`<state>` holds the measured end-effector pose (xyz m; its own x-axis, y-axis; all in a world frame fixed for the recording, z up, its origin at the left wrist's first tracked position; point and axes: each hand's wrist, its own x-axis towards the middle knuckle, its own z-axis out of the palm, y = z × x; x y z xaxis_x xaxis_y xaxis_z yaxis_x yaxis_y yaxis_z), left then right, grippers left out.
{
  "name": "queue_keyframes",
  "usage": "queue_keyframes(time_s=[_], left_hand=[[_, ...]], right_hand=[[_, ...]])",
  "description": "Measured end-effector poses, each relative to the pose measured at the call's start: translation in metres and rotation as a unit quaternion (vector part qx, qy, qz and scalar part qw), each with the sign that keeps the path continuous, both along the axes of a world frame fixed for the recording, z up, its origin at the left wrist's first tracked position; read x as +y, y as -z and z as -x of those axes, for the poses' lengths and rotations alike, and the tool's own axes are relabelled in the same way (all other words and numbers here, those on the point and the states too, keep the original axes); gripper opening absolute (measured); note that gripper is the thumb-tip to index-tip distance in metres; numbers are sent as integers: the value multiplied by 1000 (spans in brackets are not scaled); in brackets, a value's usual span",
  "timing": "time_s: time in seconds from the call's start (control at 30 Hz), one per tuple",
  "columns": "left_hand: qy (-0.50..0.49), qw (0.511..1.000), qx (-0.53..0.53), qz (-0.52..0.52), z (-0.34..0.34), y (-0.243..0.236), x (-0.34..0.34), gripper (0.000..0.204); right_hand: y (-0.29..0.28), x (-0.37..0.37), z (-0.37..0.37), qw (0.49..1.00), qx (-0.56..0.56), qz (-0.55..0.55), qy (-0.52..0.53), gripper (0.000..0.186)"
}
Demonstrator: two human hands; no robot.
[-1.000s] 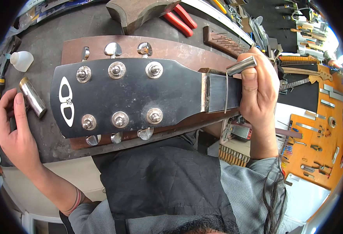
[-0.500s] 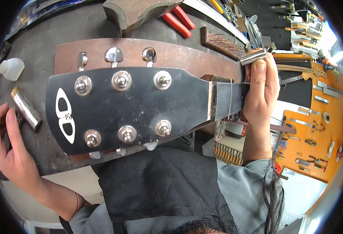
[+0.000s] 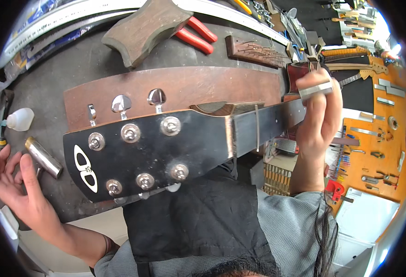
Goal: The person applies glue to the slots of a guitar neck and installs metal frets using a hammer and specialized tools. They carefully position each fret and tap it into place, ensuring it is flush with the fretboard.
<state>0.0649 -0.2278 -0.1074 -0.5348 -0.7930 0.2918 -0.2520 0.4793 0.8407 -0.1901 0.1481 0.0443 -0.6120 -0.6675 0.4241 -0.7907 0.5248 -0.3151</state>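
The black guitar headstock [image 3: 133,157], with several shiny tuning pegs, lies in front of me, its neck [image 3: 267,127] running off to the right. My right hand [image 3: 316,111] is closed at the far end of the neck, fingers blurred. Across its fingers sits a shiny metal cylinder [image 3: 316,91]; whether a handle joins it inside the fist is hidden. At the far left, my left hand [image 3: 20,184] has its fingers loosely curved and apart. Beside its fingertips lies a metal cylinder with a brass-coloured end [image 3: 45,158], a thin rod showing near the thumb.
Behind the headstock lies a brown board [image 3: 166,83]. Farther back are a shaped wooden block [image 3: 145,34], red-handled pliers [image 3: 196,37] and a wooden holder with thin metal pins [image 3: 253,51]. A small white bottle [image 3: 20,119] lies at left; tools hang on an orange panel [image 3: 373,152].
The headstock sits lower in view and the neck slants more. My right hand, with its metal cylinder, appears slightly farther right. My left hand's fingers have spread a little.
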Motion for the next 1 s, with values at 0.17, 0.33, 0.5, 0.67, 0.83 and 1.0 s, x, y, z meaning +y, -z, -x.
queue_keyframes(time_s=[0.17, 0.33, 0.5, 0.67, 0.83, 1.0], left_hand=[[30, 998, -57, -18, 19, -19, 1, 64], [73, 993, -69, -59, 32, -6, -17, 38], [35, 997, -63, -28, 31, -14, -19, 26], [66, 981, 162, -81, 34, -54, 23, 19], [143, 965, 197, -100, 39, -84, 97, 25], [205, 953, 207, -89, 50, -91, 154, 39]], right_hand=[[13, 36, -29, 977, -18, 29, -209, 24], [60, 76, -56, 991, -48, -16, -127, 33], [103, 103, -49, 997, -9, -53, -47, 26], [109, 101, -30, 999, -1, 36, -35, 24], [121, 114, -12, 998, 33, 52, 12, 29], [132, 121, -11, 997, 3, 58, 44, 35]])
